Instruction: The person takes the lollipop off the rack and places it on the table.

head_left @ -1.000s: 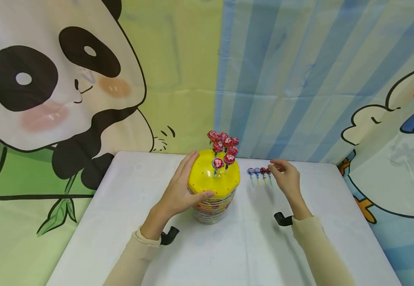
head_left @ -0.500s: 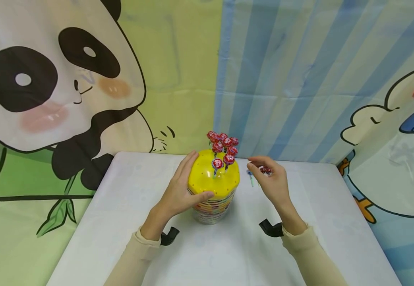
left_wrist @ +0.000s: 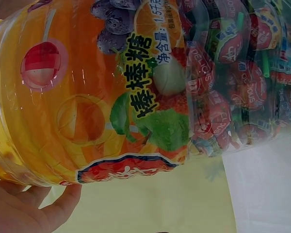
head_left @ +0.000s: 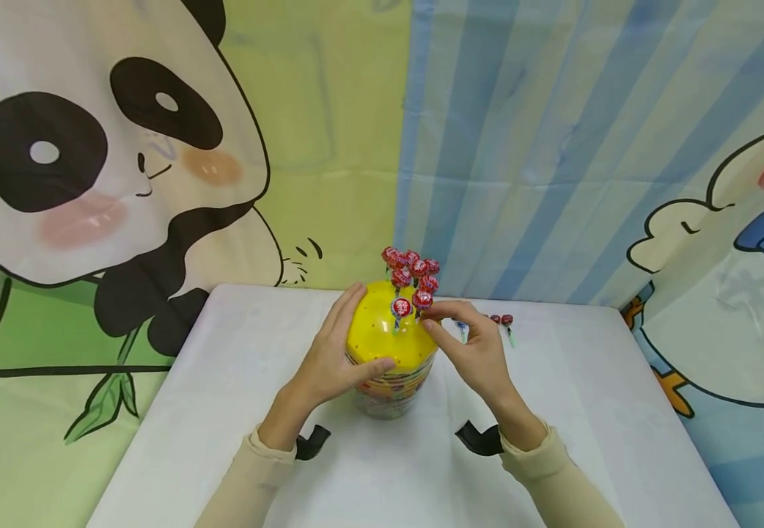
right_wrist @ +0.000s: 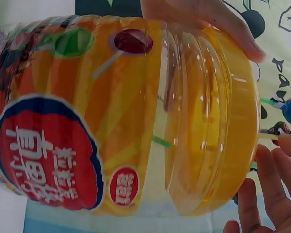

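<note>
A clear plastic candy jar (left_wrist: pixel 92 116) with an orange label and a yellow lid (head_left: pixel 375 341) stands upright, with wrapped candies showing through its lower wall. My left hand (head_left: pixel 332 356) grips the lid's left side, thumb at the front rim. Several red-wrapped lollipops (head_left: pixel 401 307) stick up from holes in the lid. At its right side, my right hand (head_left: pixel 477 356) pinches a lollipop (right_wrist: pixel 280 128) between thumb and fingers. A yellow stick meets the lid top there in the right wrist view; fingers partly hide the candy.
Right of the jar, loose lollipops (head_left: pixel 507 320) lie on the white table (head_left: pixel 573 396), partly behind my right hand. A cloth backdrop with a panda (head_left: pixel 151 147) and blue stripes hangs at the table's back edge.
My right hand has moved left from the loose lollipops on the table to the lid, now with a lollipop in its fingers. My left hand stays on the jar.
</note>
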A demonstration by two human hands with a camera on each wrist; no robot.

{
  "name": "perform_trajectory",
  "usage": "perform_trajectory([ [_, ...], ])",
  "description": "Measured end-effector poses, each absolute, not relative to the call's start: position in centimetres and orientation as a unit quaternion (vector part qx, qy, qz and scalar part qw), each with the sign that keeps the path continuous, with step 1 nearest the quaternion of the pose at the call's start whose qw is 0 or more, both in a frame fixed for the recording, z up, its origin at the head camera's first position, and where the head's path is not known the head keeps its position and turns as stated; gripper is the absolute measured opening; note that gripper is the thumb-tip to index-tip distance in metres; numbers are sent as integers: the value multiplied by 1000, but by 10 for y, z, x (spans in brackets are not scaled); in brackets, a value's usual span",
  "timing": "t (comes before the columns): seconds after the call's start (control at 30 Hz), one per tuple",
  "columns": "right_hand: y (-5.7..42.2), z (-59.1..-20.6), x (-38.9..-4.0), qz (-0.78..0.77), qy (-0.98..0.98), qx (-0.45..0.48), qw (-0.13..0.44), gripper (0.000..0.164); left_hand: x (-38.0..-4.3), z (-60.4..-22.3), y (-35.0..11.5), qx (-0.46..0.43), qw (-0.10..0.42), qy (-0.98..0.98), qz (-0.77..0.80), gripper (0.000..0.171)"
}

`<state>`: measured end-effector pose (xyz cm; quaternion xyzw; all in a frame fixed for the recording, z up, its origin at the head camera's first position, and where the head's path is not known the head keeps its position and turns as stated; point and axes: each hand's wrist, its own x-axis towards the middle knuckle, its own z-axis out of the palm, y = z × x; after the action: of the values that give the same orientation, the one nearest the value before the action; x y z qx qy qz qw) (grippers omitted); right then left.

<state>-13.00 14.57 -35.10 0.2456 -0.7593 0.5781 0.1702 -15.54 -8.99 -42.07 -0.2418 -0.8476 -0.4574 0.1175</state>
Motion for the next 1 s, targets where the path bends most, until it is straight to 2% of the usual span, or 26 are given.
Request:
perform_trajectory([
  [0.53, 131, -350, -130, 579, -756, 245, 178, 17, -152, -422, -93, -240, 120, -848, -458, 107],
  [0.8, 138, -371, -145, 580, -747, 243, 213, 23, -152, -423, -93, -243, 114, -846, -460, 106],
  [1.0, 151, -369, -149, 582, -738, 244, 238, 22, -155, -422, -91, -246, 118, -845, -460, 107],
])
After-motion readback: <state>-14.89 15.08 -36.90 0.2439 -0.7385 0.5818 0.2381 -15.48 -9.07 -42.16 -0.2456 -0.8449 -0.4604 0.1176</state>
